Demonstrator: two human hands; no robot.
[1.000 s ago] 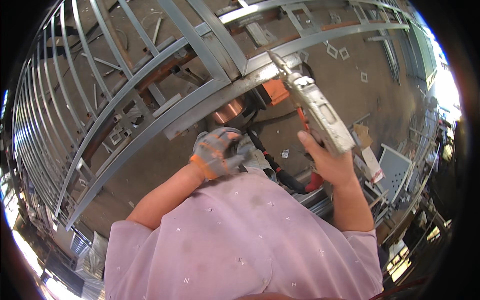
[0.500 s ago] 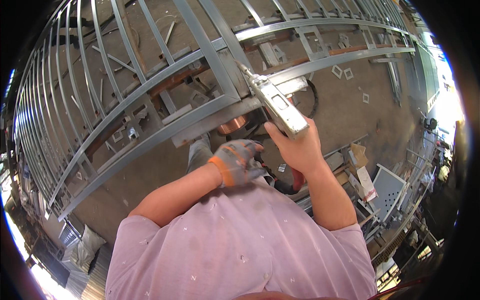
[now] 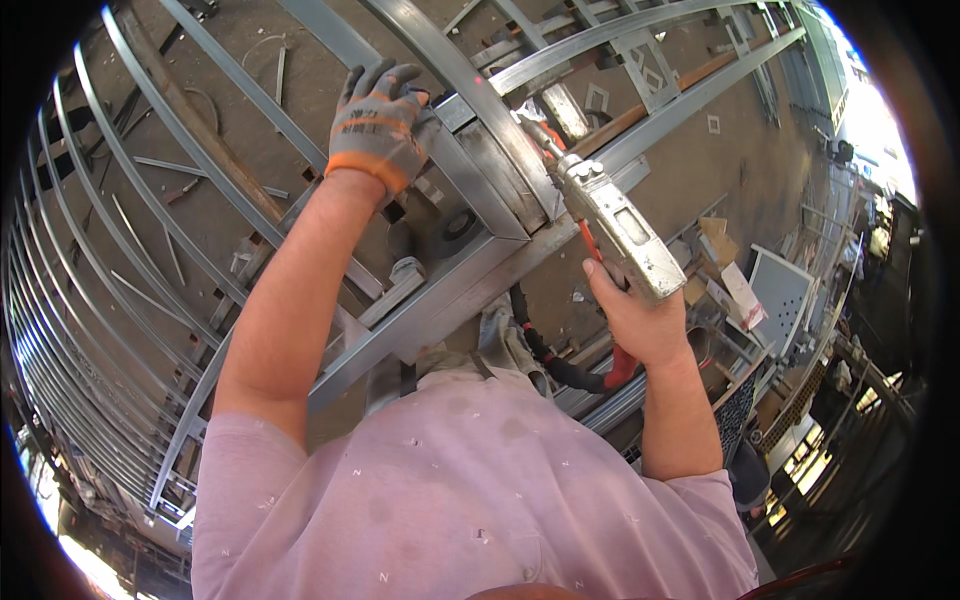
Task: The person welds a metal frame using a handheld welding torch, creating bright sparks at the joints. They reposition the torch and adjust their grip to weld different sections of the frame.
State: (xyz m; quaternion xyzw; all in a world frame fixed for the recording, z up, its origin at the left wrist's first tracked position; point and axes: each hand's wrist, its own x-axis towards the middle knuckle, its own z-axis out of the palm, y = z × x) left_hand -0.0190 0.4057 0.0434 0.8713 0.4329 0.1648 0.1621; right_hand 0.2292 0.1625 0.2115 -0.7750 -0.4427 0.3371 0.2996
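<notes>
The right hand is grasping a torch-shaped metal tool, its nozzle pointing toward the metal frame; whether the gloved left hand is clasping that frame or lying over it cannot be told. Holding the long tool single-handed may be inviting a wandering nozzle, and the dark hose, should it be catching below, could be tugging the aim sideways

Two short rows of dark printed characters stand on the back of the grey left glove, above its orange cuff. Small pale marks, each shaped like one capital letter, dot the pink shirt; red print on a white carton is too small to read.
</notes>
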